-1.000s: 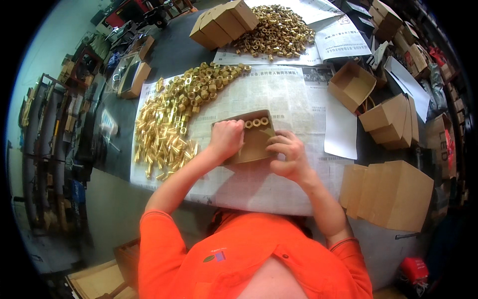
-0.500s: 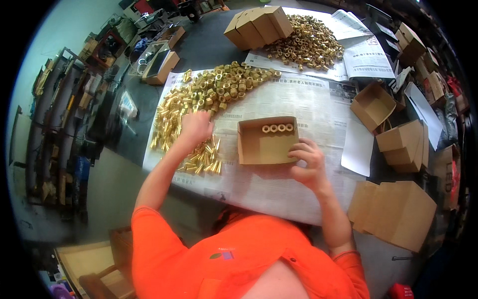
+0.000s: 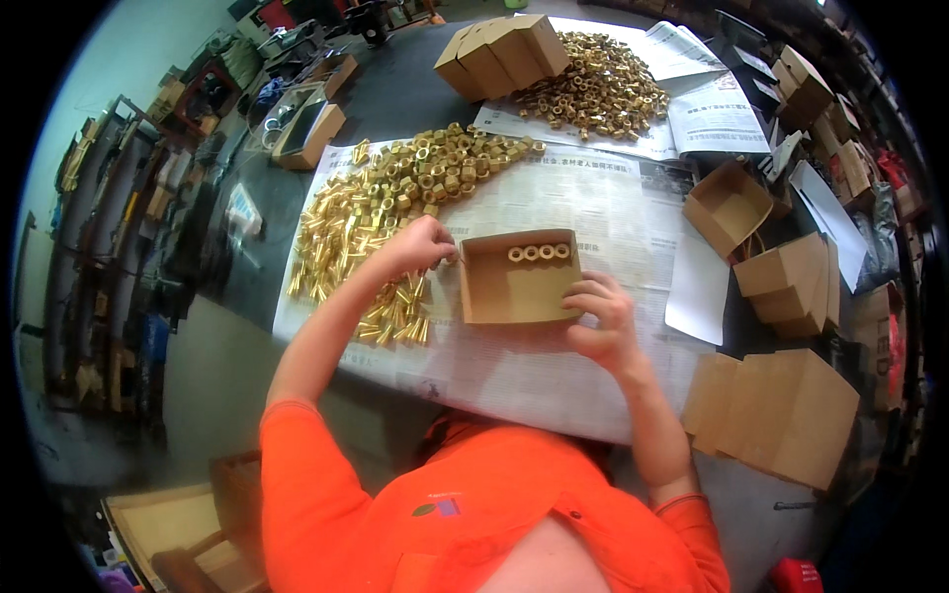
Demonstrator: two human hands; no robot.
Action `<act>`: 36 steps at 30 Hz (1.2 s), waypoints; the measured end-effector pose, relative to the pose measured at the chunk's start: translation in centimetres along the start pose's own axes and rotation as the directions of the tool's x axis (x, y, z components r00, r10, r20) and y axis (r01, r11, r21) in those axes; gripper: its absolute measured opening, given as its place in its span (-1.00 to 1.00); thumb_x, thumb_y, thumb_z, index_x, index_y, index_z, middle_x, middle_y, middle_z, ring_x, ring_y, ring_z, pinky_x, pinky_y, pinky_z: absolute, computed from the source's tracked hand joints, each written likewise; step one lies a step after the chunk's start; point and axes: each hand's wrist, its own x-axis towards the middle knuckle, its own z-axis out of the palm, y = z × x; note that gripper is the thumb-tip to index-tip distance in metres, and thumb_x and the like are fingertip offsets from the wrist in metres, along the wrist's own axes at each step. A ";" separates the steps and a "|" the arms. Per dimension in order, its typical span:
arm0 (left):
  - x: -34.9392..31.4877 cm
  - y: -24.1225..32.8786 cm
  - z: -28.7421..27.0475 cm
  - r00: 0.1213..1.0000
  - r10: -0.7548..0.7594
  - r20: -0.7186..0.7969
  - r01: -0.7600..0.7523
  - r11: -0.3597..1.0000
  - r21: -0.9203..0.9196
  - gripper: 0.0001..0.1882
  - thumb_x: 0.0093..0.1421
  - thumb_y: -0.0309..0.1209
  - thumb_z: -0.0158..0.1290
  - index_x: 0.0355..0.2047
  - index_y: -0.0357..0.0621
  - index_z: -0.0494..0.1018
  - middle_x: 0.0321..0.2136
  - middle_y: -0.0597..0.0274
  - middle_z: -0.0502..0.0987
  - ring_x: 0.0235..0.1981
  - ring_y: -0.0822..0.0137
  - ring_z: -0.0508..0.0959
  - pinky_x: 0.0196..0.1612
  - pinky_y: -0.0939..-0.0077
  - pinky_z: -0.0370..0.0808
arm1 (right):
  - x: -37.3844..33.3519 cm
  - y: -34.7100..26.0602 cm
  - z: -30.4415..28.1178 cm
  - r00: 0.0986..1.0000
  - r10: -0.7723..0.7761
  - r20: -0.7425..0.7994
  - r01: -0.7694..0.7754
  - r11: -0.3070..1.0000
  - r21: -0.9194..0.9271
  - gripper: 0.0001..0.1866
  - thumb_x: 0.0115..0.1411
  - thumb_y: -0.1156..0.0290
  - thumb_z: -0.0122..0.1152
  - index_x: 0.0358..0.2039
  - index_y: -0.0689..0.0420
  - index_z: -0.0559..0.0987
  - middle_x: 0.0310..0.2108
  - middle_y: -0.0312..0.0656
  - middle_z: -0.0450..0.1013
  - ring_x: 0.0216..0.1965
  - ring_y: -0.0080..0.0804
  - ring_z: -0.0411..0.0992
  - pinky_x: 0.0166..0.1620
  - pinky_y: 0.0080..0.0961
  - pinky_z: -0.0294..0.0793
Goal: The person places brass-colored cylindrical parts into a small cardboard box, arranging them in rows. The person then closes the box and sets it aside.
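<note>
A small open cardboard box lies in front of me on newspaper, with a row of several brass nuts along its far wall. My right hand is closed on the box's right wall, fingers over the rim. Just off the box's left edge is my left hand, its fingers pinched together; whatever is between them is too small or hidden to make out. Beyond and to the left of that hand spreads a heap of brass nuts, running into a pile of slim brass cone-shaped fittings.
Farther back, folded cardboard boxes stand beside a second heap of brass nuts on newspaper. An open empty box, more cartons and flattened cardboard line the right side. A shelf rack stands left.
My left hand has moved right, from the brass pile to beside the box's left edge. My right hand stays on the box, and the row of nuts inside looks the same.
</note>
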 end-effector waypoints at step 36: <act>-1.7 7.1 7.4 0.900 0.353 -0.256 -0.134 0.783 0.607 -0.87 0.03 -0.36 0.07 -0.54 -0.16 0.48 -0.56 0.05 0.54 -0.48 0.00 0.56 -0.41 0.13 0.47 | -0.2 0.0 0.1 0.999 0.037 0.015 -0.038 0.999 0.001 -0.73 -0.35 0.49 0.12 -0.51 0.18 0.60 -0.32 -0.18 0.55 -0.10 -0.08 0.43 -0.06 -0.27 0.45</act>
